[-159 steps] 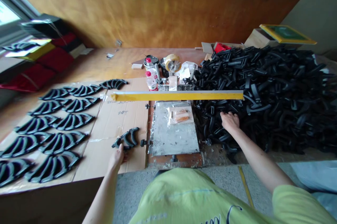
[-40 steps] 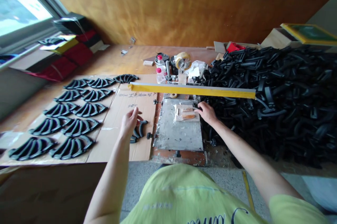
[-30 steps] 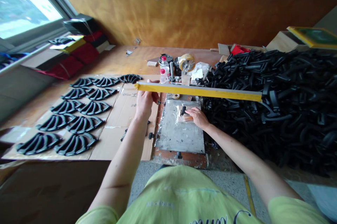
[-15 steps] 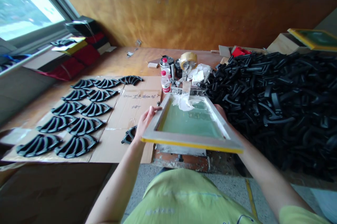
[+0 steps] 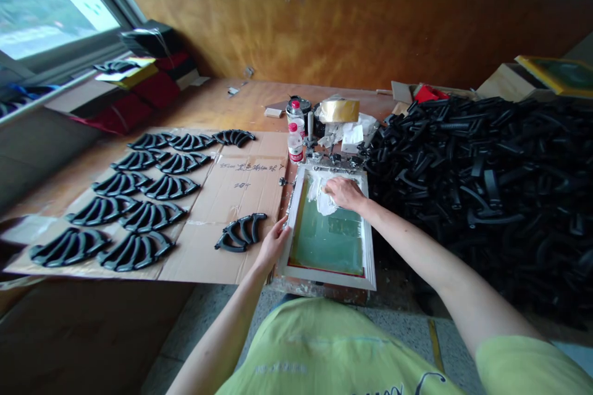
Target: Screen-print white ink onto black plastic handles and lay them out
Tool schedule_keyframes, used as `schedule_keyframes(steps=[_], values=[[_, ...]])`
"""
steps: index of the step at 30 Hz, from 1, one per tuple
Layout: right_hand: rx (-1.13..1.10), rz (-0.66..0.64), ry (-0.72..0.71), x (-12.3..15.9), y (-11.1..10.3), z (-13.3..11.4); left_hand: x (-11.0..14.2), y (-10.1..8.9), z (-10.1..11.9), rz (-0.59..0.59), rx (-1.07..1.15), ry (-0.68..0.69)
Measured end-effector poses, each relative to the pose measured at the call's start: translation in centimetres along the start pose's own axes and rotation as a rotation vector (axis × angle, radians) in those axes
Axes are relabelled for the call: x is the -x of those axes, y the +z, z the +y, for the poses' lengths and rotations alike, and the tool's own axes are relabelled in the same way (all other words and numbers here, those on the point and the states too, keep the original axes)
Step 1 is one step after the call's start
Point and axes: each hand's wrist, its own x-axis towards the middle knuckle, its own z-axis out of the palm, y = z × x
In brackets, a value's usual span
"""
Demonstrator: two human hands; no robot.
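A screen-printing frame [image 5: 370, 259] with green mesh [image 5: 324, 243] lies low over the bench fixture. White ink [image 5: 315, 188] is smeared across the far end of the mesh. My right hand [image 5: 345, 193] is closed over the ink on a squeegee, mostly hidden under the fingers. My left hand [image 5: 275, 242] grips the left edge of the frame, its fingertips partly out of sight. Just left of that hand, a black fan-shaped plastic part [image 5: 241, 232] lies on the cardboard [image 5: 199, 253].
Rows of similar black parts [image 5: 143, 216] cover the cardboard's left side. A large heap of black parts [image 5: 463, 185] borders the frame on the right. Behind the frame stand red-capped bottles [image 5: 295, 144], a tape roll [image 5: 340, 111] and clamp hardware [image 5: 331, 159].
The frame has come down from its tilted, raised position to lie flat. My right hand has left its right edge and closed on the squeegee; my left hand has moved down the left edge.
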Motion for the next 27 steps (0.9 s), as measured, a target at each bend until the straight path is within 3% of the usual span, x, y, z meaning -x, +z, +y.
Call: schedule_keyframes(steps=[3, 5, 7, 10, 12, 16, 20, 23, 27], values=[[-0.087, -0.058, -0.231, 2.5, -0.7, 0.5, 0.1, 0.0, -0.1, 0.030, 0.035, 0.008], [-0.144, -0.115, -0.299, 2.8, -1.4, 0.9, 0.3, 0.0, 0.3, 0.048, 0.057, 0.019], [-0.179, -0.110, -0.262, 2.3, -1.8, 1.1, 0.5, 0.1, 0.7, 0.047, 0.066, 0.030], [-0.169, 0.042, -0.163, 2.1, -0.9, 0.5, 0.8, 0.0, 1.3, 0.028, 0.062, 0.023], [-0.154, 0.119, -0.176, 3.1, 0.1, 0.0, 0.9, -0.1, 1.5, 0.012, 0.059, 0.014], [-0.222, 0.080, -0.261, 4.3, 0.5, -0.3, 1.1, -0.2, 2.0, -0.016, 0.054, 0.009], [-0.252, 0.139, -0.024, 0.6, -1.7, 0.7, 1.9, -1.0, 3.9, -0.066, 0.081, 0.010], [-0.217, 0.223, 0.190, -2.3, -3.9, 2.8, 2.7, -1.7, 6.9, -0.115, 0.130, 0.001], [-0.244, 0.412, 0.486, -0.6, -5.5, 7.6, 2.7, -1.7, 12.2, -0.078, 0.236, 0.111]])
